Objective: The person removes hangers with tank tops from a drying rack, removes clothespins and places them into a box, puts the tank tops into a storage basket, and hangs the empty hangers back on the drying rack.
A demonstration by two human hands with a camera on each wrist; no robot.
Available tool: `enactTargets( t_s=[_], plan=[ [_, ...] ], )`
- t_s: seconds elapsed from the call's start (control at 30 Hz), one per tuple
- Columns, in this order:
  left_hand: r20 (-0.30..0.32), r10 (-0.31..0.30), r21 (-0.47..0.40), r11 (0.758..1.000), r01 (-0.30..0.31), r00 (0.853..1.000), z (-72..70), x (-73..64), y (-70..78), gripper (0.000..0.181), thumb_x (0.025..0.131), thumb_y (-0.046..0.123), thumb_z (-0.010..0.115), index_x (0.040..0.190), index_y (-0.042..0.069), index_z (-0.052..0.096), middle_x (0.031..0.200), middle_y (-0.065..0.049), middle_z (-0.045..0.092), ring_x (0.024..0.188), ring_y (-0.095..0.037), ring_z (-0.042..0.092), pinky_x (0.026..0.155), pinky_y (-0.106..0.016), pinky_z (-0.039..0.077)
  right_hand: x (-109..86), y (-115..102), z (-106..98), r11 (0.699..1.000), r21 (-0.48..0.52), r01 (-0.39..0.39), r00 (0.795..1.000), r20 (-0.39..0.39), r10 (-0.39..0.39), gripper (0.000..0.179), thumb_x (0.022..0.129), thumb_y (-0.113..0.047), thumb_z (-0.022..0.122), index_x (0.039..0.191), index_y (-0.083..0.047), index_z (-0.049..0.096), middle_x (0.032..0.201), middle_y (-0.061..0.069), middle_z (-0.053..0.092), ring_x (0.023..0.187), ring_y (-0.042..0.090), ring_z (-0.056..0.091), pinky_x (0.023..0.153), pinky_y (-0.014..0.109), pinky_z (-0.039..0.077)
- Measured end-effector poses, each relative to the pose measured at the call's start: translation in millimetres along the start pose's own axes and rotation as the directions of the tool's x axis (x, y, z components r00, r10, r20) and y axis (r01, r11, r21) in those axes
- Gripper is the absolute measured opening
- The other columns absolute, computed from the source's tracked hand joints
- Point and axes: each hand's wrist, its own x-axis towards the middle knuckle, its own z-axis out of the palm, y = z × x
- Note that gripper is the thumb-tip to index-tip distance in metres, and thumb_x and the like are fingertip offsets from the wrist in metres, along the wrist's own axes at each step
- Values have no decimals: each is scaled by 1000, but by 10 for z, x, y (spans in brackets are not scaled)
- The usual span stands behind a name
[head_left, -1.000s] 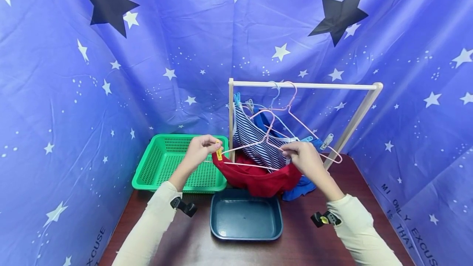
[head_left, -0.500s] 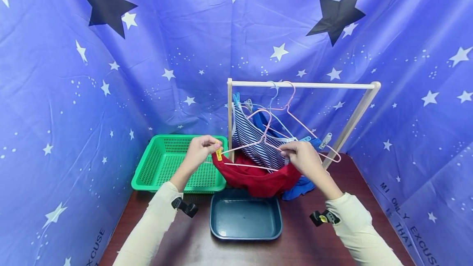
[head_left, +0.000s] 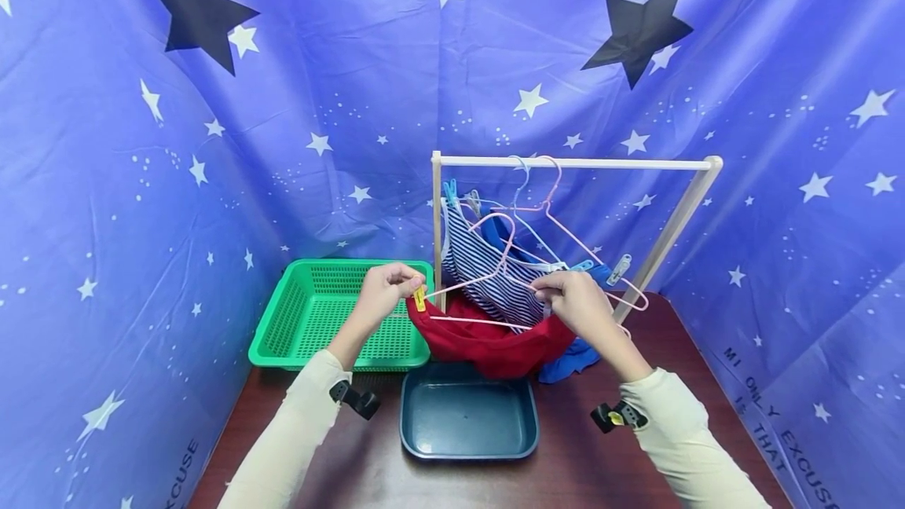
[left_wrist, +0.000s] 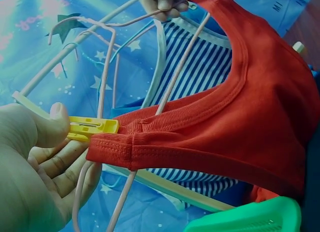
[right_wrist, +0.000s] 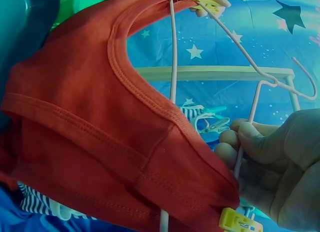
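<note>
**While two hands are steadying it, a red tank top [head_left: 502,348] is draping over a pink hanger [right_wrist: 173,52]**

As I'm watching through the remote feeds, I'm seeing the red tank top hanging in front of the clothes rack [head_left: 615,164], just behind the dark-blue tray [head_left: 470,419]. The pink hanger is passing through its straps, and its hook is standing below the rack's rail, apart from it.

The left hand [head_left: 389,289] is pinching a yellow clothespin [head_left: 420,299] at one strap, thumb on top and fingers beneath. The right hand [head_left: 583,301] is holding the hanger's arm between thumb and fingers; in the right wrist view I'm also making out a second yellow clothespin [right_wrist: 240,222] by the other strap, just below that hand.

Behind the red cloth, a navy-and-white striped tank top [head_left: 481,261] is hanging, and a blue garment [head_left: 569,362] is showing lower down. A light-blue hanger and a second pink one are hooking over the rail. A pale-grey clothespin [head_left: 621,269] is sitting near the right post.

To the left, a green perforated basket [head_left: 283,357] is resting on the reddish-brown table [head_left: 573,454]. Beyond everything, a star-printed blue backdrop [head_left: 353,100] is surrounding the scene.
</note>
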Motion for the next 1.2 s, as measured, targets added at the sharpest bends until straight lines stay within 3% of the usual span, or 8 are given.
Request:
enactTargets(
  t_s=[0.13, 0.3, 0.47, 0.6, 0.9, 1.2],
  plan=[
    [-1, -3, 9, 1000, 3, 1000, 0, -21, -42, 16, 94, 2, 69, 100, -12, 72, 89, -18, 77, 71, -6, 65, 67, -21, 53, -10, -7, 34, 1000, -4, -2, 1000, 11, 2, 11, 90, -3, 73, 96, -8, 81, 89, 9, 78, 77, 23, 70, 62, 35, 51],
    [-25, -19, -4, 1000, 18, 1000, 14, -26, -68, 11, 93, 0, 69, 97, -10, 73, 87, -18, 77, 70, -5, 67, 68, -24, 55, -20, -2, 72, 1000, 9, 23, 1000, -3, -23, 10, 89, -1, 74, 93, -6, 81, 92, 11, 79, 85, 29, 74, 71, 45, 57],
    [-64, -32, -13, 999, 31, 997, 28, -25, -66, 9, 93, -2, 69, 95, -9, 74, 84, -15, 77, 69, -6, 66, 69, -27, 57, -24, -1, 103, 1000, 16, 25, 1000, 15, -25, 11, 86, 1, 74, 91, -6, 81, 85, 8, 78, 77, 23, 71, 70, 42, 57],
    [-91, -40, -24, 999, 37, 995, 37, -29, -60, 9, 93, -1, 69, 95, -9, 74, 84, -17, 77, 68, -6, 67, 66, -21, 56, -34, -13, 118, 999, 4, 39, 999, 17, -40, 10, 85, 0, 76, 90, -6, 81, 82, 7, 77, 72, 19, 69, 69, 39, 56],
    [-160, -13, -92, 996, -2, 987, 56, -30, -76, 9, 92, -5, 69, 95, -13, 72, 85, -19, 76, 69, -4, 68, 68, -18, 57, -61, -30, 164, 999, 21, 45, 999, 18, -46, 9, 84, 1, 75, 89, -4, 81, 75, 5, 74, 68, 16, 64, 65, 33, 51],
    [-194, 16, -129, 991, -42, 981, 70, -38, -77, 11, 92, -5, 68, 96, -15, 71, 87, -21, 76, 72, -5, 70, 69, -20, 58, -80, -36, 211, 999, 23, 46, 999, 9, -46, 8, 84, 2, 76, 88, -3, 81, 79, 7, 76, 73, 20, 66, 66, 36, 53]
  ],
)
